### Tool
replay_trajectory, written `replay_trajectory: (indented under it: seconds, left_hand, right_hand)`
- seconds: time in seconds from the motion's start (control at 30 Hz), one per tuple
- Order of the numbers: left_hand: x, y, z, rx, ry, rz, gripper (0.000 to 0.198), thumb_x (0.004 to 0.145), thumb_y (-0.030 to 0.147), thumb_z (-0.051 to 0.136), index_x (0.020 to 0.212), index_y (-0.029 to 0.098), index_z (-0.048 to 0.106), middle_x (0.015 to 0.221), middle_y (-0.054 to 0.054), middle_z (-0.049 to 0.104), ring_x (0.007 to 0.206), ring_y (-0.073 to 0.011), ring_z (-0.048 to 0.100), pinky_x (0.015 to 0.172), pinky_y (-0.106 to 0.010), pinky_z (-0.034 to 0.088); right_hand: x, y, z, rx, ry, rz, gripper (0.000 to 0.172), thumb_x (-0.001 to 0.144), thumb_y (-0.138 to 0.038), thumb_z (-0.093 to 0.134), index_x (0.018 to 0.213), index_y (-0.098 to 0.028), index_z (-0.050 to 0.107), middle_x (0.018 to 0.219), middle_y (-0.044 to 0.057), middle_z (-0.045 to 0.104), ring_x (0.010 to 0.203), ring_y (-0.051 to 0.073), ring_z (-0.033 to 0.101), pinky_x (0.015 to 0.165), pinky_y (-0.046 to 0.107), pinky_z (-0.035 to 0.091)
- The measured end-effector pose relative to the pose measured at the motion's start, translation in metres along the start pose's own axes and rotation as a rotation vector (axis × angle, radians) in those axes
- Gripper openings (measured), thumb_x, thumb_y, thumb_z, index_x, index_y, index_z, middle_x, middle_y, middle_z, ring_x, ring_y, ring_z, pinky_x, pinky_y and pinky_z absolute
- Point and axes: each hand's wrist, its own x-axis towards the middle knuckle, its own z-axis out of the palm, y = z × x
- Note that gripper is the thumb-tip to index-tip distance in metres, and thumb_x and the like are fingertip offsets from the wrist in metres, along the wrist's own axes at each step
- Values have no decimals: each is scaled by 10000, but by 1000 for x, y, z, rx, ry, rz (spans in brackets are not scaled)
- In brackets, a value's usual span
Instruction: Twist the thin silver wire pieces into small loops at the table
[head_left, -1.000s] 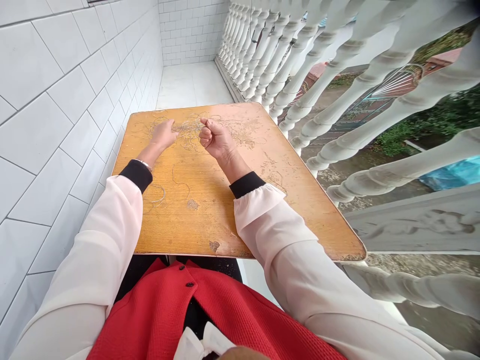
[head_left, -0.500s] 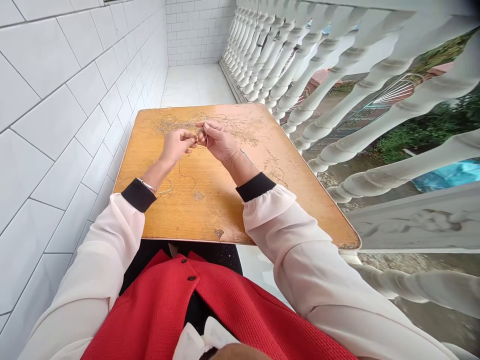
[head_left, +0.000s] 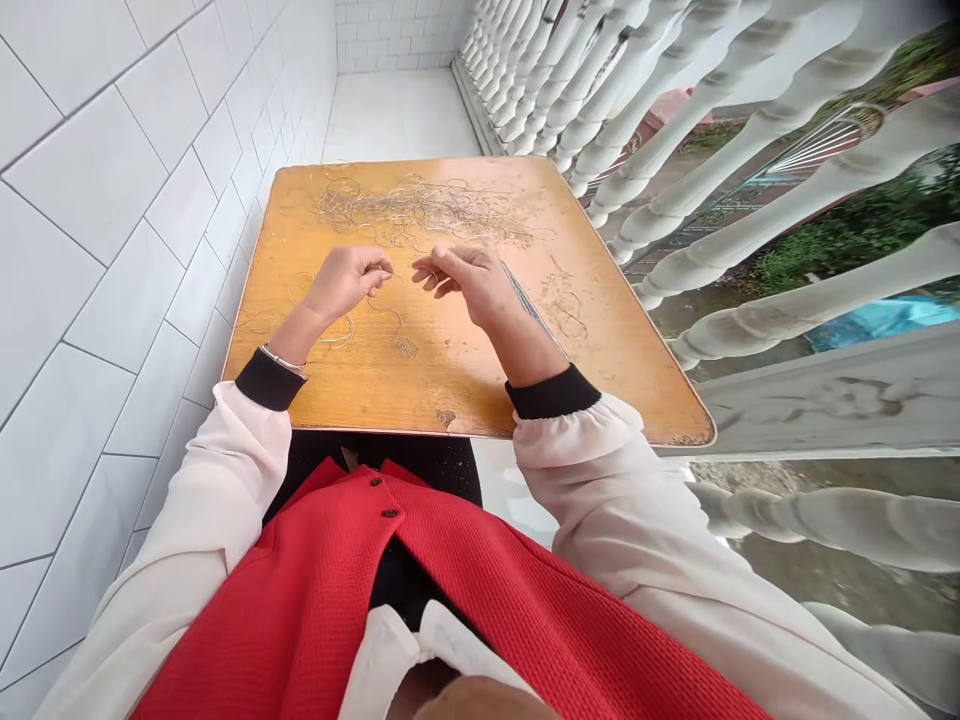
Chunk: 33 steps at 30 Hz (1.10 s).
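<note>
fine tangle of strands (head_left: 416, 208), upper centre: strands too thin to trace. left fingertips (head_left: 385, 268), centre: any held strand too small to tell.

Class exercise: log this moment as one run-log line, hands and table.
left hand: fingers pinched, over table | right hand: fingers loose, apart from left | worn wooden tabletop: tangled thin strands

Room was left between the left hand (head_left: 345, 285) and the right hand (head_left: 457, 280), above the table (head_left: 427, 385). Ahead, a tangle of thin wire (head_left: 412, 208) lay flat across the surface. Movement leftward was bounded by a tiled wall (head_left: 154, 255), and rightward, past the table's edge, by white balusters (head_left: 720, 170).
</note>
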Motion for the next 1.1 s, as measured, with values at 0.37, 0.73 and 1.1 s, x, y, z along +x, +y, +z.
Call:
replay_trajectory:
  seconds: [0.37,0.73,1.1]
  left_hand:
    - [-13,4,13,-438,121,-184,94,980,182,680,1070,168,700,908,-19,774,804,-84,739,820,-225,556]
    - [-19,-3,23,-560,77,-278,232,1035,377,647,940,174,702,911,-26,786,819,-83,766,729,-176,534]
    - [-23,3,27,-498,96,-265,242,1053,341,627,921,160,717,831,-24,779,729,-69,733,696,-173,523]
  right_hand:
    - [-17,18,32,83,64,18,287,845,-398,868,715,-181,732,654,13,692,533,83,547,510,215,486]
    - [-23,30,37,129,16,41,346,789,-517,899,755,-208,747,743,20,715,679,129,632,693,275,559]
    - [-23,20,34,66,6,-43,321,802,-482,878,748,-207,721,713,2,651,655,120,542,635,276,486]
